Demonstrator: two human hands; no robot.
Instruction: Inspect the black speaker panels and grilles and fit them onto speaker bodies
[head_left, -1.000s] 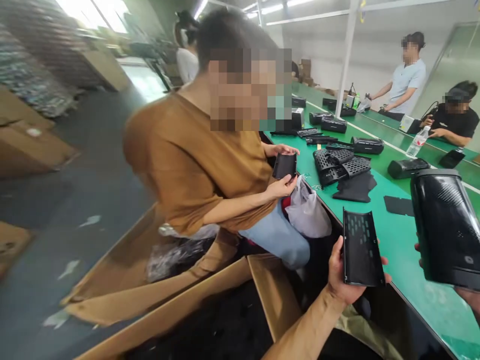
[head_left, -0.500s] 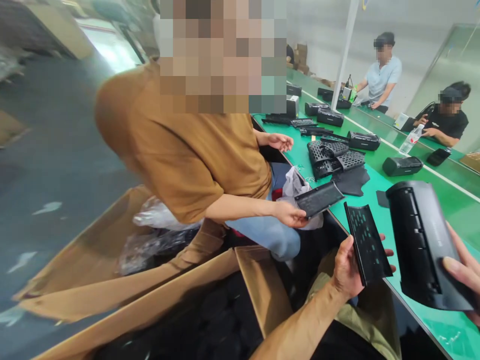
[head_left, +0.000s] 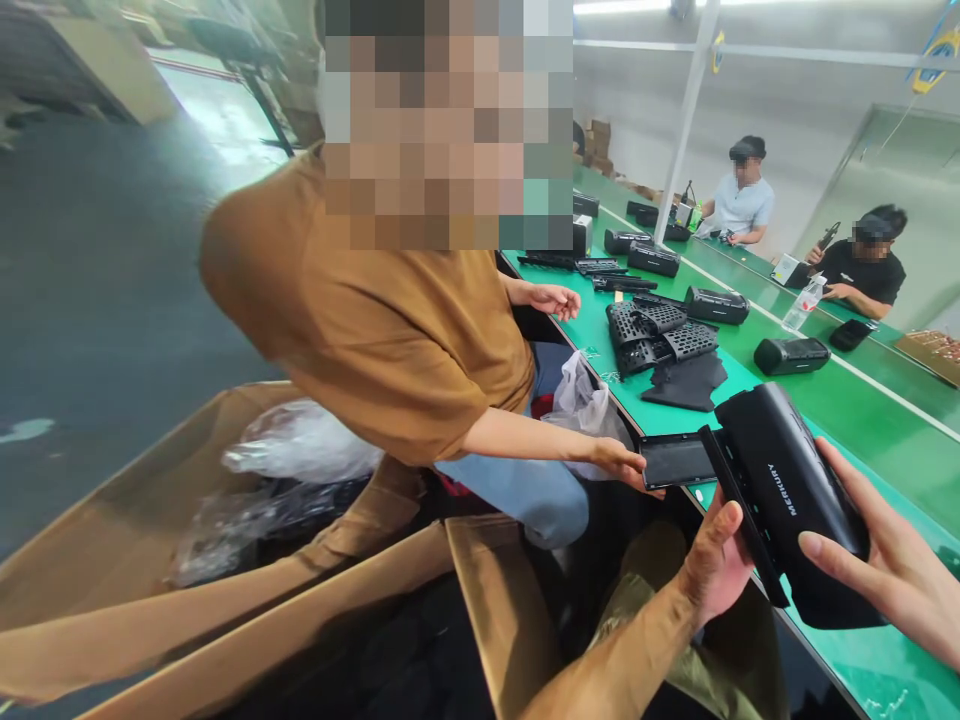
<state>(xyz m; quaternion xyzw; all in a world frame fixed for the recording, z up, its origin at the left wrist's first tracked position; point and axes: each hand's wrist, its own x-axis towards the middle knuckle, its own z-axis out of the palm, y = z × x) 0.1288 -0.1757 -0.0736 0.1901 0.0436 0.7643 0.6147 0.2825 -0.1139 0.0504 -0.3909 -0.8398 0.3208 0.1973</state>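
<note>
Your left hand [head_left: 716, 565] closes on a black slotted panel [head_left: 739, 515], which stands on edge with your thumb against its face. Your right hand [head_left: 889, 565] wraps a black speaker [head_left: 787, 500] from the far side, fingers spread across the casing, with the word MERCURY facing up. The panel lies along the speaker's near edge, between your two hands; you cannot tell whether the two parts are joined.

Just left of your left hand, a seated co-worker's hand [head_left: 619, 462] grips the end of a flat black plate [head_left: 675, 460], whose other end almost meets the panel. The co-worker's other hand [head_left: 551, 298] rests open at the edge of the green workbench [head_left: 862, 430].

Ahead of your hands, the bench holds a pile of black perforated grilles [head_left: 649, 335], a black rubber sheet [head_left: 686, 382] and several black speakers [head_left: 791, 355]. A white plastic bag [head_left: 581, 405] sits at the co-worker's lap. Left of your left hand, an open cardboard box [head_left: 502, 610] holds clear plastic wrap [head_left: 300, 445].
</note>
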